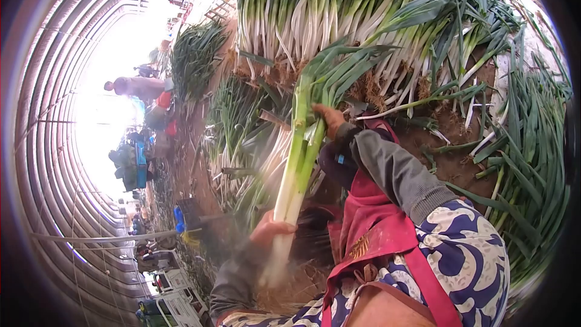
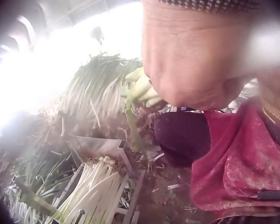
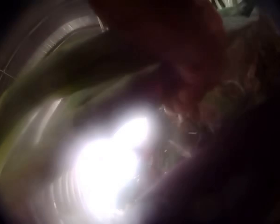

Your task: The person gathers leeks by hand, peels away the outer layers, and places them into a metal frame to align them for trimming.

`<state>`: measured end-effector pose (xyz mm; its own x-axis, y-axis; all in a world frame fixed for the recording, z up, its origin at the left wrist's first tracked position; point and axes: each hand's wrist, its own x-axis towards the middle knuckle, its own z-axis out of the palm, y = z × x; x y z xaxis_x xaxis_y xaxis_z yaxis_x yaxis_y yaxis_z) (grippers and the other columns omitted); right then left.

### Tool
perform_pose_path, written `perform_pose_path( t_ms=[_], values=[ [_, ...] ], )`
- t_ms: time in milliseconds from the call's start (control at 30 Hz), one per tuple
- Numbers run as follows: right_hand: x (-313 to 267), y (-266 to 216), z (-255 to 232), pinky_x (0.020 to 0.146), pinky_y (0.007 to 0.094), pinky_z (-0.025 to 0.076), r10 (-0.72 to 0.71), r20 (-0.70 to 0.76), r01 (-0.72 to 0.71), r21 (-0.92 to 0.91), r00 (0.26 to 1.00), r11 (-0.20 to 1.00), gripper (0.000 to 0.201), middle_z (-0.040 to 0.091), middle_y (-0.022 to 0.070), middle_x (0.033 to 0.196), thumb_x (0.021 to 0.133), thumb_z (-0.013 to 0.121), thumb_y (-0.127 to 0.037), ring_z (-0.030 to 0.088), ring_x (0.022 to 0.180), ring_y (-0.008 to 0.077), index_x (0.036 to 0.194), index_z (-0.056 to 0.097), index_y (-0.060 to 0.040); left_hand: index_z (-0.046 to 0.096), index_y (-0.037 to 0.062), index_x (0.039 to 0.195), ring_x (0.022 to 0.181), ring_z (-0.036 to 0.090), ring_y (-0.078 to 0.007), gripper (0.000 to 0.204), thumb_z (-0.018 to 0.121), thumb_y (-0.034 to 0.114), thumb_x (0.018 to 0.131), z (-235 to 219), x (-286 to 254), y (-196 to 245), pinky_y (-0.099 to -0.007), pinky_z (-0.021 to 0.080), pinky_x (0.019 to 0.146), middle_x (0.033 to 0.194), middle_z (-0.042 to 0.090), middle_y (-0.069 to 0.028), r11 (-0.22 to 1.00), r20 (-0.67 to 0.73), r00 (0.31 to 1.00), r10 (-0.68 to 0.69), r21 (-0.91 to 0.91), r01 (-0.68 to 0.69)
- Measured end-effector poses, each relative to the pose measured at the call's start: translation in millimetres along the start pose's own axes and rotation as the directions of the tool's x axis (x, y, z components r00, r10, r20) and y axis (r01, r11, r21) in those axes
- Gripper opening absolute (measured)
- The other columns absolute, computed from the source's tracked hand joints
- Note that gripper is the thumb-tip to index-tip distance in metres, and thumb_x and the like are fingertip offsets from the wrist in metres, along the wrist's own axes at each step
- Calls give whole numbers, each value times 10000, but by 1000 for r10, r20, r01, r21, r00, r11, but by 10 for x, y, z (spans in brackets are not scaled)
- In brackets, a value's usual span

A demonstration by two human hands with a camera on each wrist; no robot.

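A few thick leeks (image 1: 295,160) stand slanted in front of the body in the head view, leaves up and blurred root ends low. Around their white lower part the left hand (image 1: 269,230) is curled. Higher up, at the green part, the right hand (image 1: 330,120) grips them, its fingers wrapped partly behind the stalks. The left wrist view has the left hand (image 2: 196,60) large at the top, beside pale green stalks (image 2: 142,88). Dark and blurred, the right wrist view shows the right hand (image 3: 172,46) against a green stalk (image 3: 60,70).
A long row of leeks (image 1: 302,18) lies along the top, with more leeks (image 1: 532,163) at the right. White-stemmed leeks (image 2: 91,191) lie in a metal frame (image 2: 98,143) at lower left in the left wrist view. Another person (image 1: 136,86) is in the distance under the arched tunnel roof.
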<state>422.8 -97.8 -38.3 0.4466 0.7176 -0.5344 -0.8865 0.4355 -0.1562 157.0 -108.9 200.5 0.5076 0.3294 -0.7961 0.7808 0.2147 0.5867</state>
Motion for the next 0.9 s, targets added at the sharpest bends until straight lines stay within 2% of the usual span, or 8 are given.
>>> perform_pose_path(
  t_ms=[133,200,233,300,333,433,700,900],
  values=[
    [-7,-389,23,851,438,482,-126,-266,31,-336,956,941,388,642,163,1022,768,740,-242,596,988,314,1023,615,23,583,-38,923,575,599,-182,332,705,106,650,-59,-5,8,-297,504,545,720,608,-97,998,-22,1000,10,-68,-12],
    [-4,-440,-82,903,424,450,-755,-145,272,-875,640,399,391,636,156,1062,764,734,-291,578,1022,317,1020,633,-14,576,-36,947,579,599,-177,356,708,95,644,-108,51,-49,-294,504,546,729,607,-92,998,-29,999,44,-44,-45],
    [-28,-483,-176,914,412,441,-761,161,433,-885,629,171,392,630,143,1083,754,728,-295,571,1036,314,1034,635,-38,572,-34,960,580,598,-174,369,710,89,641,-122,80,-73,-292,503,546,734,607,-89,998,-30,998,60,-32,-61],
    [-213,-588,-254,934,387,425,-543,701,716,-656,463,-237,401,619,116,1123,734,716,-305,556,1063,309,1062,640,-87,563,-29,982,590,600,-171,396,714,84,634,-157,117,-78,-293,506,553,748,605,-85,999,-11,999,34,-29,-34],
    [-206,-628,-216,987,411,346,-176,705,677,-709,687,-198,362,609,61,1160,711,691,-237,501,1156,271,1065,660,-167,559,-27,993,595,600,-169,409,717,82,631,-165,122,-91,-293,507,557,755,604,-83,999,-5,1000,17,-29,-17],
    [-329,-549,-82,1030,438,237,174,772,744,-484,611,-461,329,618,52,1158,723,666,-184,454,1209,244,1052,672,-168,553,-22,1006,608,601,-167,430,721,79,623,-169,152,-127,-297,510,567,766,601,-83,999,15,999,33,-38,-32],
    [-269,-656,96,927,381,380,572,654,865,-434,495,-253,328,663,96,1010,741,663,-189,590,997,251,1065,668,-140,546,-3,1076,694,582,-140,512,722,57,599,-240,79,-146,-276,493,646,828,593,-53,999,-3,1000,23,47,-23],
    [-477,-579,48,743,383,473,423,619,736,-642,662,-212,246,670,111,944,766,632,-175,630,873,286,1000,662,-104,535,-1,1187,791,553,-113,599,696,82,616,-250,106,-163,-245,443,709,916,592,-41,997,40,999,8,72,-10]
  ],
)
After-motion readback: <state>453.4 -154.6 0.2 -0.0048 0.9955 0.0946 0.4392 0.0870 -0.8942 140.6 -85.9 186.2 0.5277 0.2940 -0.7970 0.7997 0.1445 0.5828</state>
